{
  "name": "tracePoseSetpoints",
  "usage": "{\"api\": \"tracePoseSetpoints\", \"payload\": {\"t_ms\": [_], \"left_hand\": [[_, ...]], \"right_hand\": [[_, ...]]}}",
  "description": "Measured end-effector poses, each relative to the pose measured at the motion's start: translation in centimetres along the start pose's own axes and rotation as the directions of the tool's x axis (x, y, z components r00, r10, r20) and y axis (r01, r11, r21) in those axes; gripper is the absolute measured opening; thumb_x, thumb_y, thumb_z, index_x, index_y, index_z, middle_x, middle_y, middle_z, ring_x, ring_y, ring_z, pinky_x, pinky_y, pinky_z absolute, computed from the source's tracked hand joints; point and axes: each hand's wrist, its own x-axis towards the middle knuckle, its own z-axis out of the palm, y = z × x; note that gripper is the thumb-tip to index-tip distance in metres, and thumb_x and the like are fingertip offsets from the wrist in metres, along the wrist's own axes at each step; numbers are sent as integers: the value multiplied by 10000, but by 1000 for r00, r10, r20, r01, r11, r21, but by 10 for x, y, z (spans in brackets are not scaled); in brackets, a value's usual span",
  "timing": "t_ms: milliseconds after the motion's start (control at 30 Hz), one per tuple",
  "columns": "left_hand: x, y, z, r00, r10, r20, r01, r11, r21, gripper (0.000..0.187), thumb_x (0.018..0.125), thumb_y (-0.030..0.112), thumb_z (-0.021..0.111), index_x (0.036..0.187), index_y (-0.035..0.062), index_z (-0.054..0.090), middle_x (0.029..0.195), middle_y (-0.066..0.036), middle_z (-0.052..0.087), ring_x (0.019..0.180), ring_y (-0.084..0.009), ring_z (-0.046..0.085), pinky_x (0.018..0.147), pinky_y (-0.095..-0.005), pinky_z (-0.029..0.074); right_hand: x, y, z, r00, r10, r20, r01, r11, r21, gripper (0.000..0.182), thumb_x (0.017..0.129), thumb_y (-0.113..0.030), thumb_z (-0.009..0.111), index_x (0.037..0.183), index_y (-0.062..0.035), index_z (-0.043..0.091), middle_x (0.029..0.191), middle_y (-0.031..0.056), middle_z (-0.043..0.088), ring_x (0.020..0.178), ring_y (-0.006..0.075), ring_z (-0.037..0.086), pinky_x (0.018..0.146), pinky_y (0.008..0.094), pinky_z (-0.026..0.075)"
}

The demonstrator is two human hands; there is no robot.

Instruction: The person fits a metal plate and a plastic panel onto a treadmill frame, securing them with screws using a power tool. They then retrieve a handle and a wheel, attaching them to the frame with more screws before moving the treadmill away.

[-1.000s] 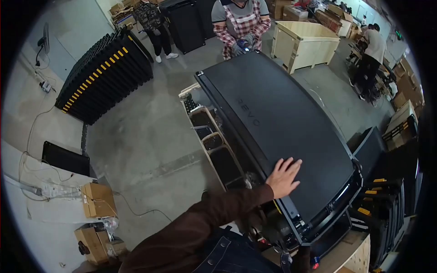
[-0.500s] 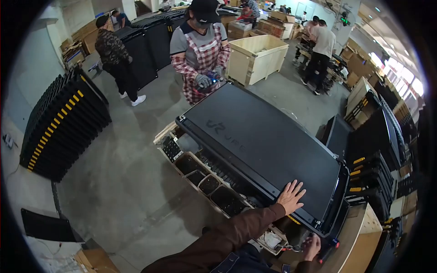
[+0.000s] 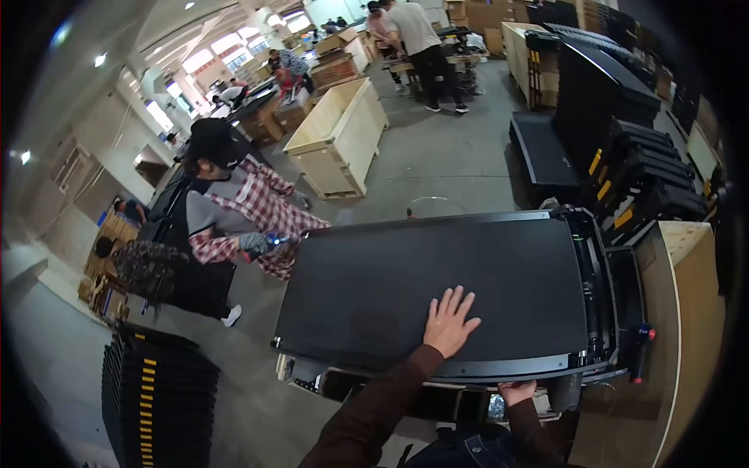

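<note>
A large black panel [image 3: 374, 273] with a dark frame lies across a bench in front of me. My left hand [image 3: 450, 324] rests flat on its surface with the fingers spread, holding nothing. At the near edge, my right hand [image 3: 516, 391] reaches up to the underside of the frame; its fingertips are hidden beneath the rim. Metal and black rollers or bars [image 3: 594, 300] show at the panel's right end. Under the near edge, bins [image 3: 343, 384] are partly visible.
Across the panel's left end stands a co-worker [image 3: 234, 203] with a power tool. A wooden crate [image 3: 335, 148] is behind. Stacked black frames [image 3: 160, 398] stand at lower left, more [image 3: 647, 179] at right. A wooden box [image 3: 663, 312] borders the panel's right side.
The view has turned, so the panel now lies nearly level across it. My right hand has gone from below the panel's corner to its near edge. My left hand stays flat on the panel.
</note>
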Motion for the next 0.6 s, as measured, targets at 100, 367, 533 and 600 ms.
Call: {"api": "tracePoseSetpoints", "payload": {"t_ms": [100,367,533,600], "left_hand": [[70,-57,19,999,-1,-51,5,997,80,608,987,465,530,1485,126,453,1536,-151,421,1429,-343,366,1129,-550,299],[248,-159,49,936,-244,254,225,969,102,551,1011,488,436,1188,13,650,1148,-203,690,1127,-401,617,983,-487,454],[283,-152,46,818,-352,454,315,936,159,633,1041,476,279,1092,-8,683,1082,-232,702,1048,-447,644,931,-514,488],[284,-187,85,843,-324,430,281,946,163,659,1037,466,249,1073,-14,697,1149,-257,681,1056,-449,648,930,-523,498]], "right_hand": [[-35,24,31,995,-54,-85,55,998,10,575,901,-600,519,1289,-178,573,1317,41,588,1162,274,570,907,471,510],[-44,51,23,882,-218,417,276,958,-83,670,1003,-571,420,1490,-112,378,1555,106,370,1396,326,389,1149,495,347],[-34,44,4,989,-71,126,15,915,404,769,967,-667,395,1510,-122,381,1563,100,372,1400,337,379,1171,510,315],[-12,53,-21,943,-223,245,255,961,-106,749,967,-647,430,1479,-101,440,1529,95,422,1388,343,388,1170,517,315]]}}
